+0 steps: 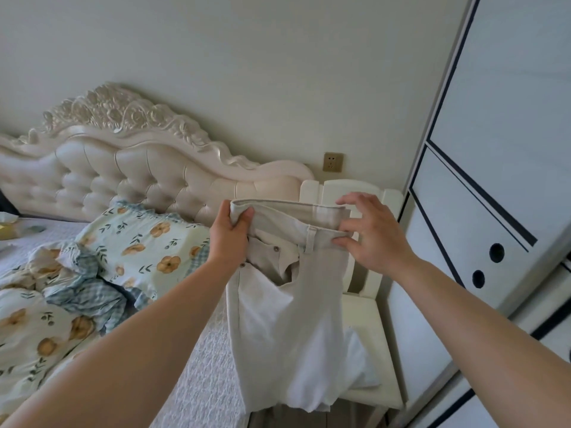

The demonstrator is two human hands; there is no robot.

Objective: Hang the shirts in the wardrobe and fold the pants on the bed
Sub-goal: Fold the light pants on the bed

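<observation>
One bed (204, 350), left of the chair (367, 316); white textured cover, with a floral pillow (145, 242) and a rumpled quilt farther left and a tufted headboard (123, 174) behind. Whether bed and chair touch cannot be told, as the pants hide the gap.

One left hand (230, 234), up and left of the chair's back. Its grip is clenched round the left end of the waistband, with cloth bunched in the fist.

One pair of pants (287, 304), pale beige, not yet folded, held in the air over the chair's left edge. The waistband runs level from hand to hand, and the long axis hangs straight down past the seat's left side. Neither hand is nearer, since each has one end of the band. The bed lies left of the hanging legs, so laying them out probably calls for a swing leftward away from the chair, left hand leading.

One right hand (367, 233), in front of the chair's back. Its fingers are spread, with thumb and fingertips on the band's right end: a light pinching grip, as far as shows.

One wardrobe (494, 180), right of the chair; its panels appear closed.

Not determinable: the leg hems, which run out at the bottom edge, and whether the white cloth (361, 366) on the chair's seat is a shirt.
</observation>
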